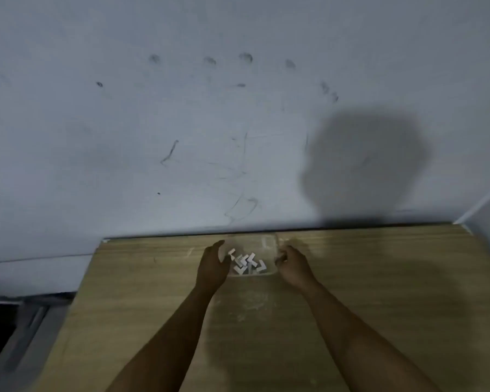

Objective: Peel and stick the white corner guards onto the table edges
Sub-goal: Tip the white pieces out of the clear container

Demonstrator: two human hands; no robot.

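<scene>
Both hands reach forward over a wooden table (379, 278) that stands against a scuffed grey wall (181, 123). Left hand (213, 264) cups the left side of a shallow clear container (266, 241), its fingers curved against the wall of the container. Right hand (293, 263) is at the container's right side with its fingers curled at the rim; blur leaves it unclear whether they grip the rim or pinch something small there. The two hands are apart, one on either flank of the container.

White corner guards (245, 263), L-shaped pieces, lie in a loose heap on the container's floor, toward its near edge. None is seen lifted out, and no peeled backing paper shows on the tabletop.

Progress, judged from this view: the task appears to be at or near its start. At the far left corner of the table a small pale mark (105, 240) is visible, and another (468, 228) at the far right corner; each is too small to tell whether it is a fitted guard or bare edge. The near corners lie outside the view. Remaining work, on this evidence, includes taking a guard from the heap, stripping its backing, and pressing it onto a table corner, repeated for each corner not yet covered.

A head-shaped shadow (365, 165) falls on the wall at right.
</scene>
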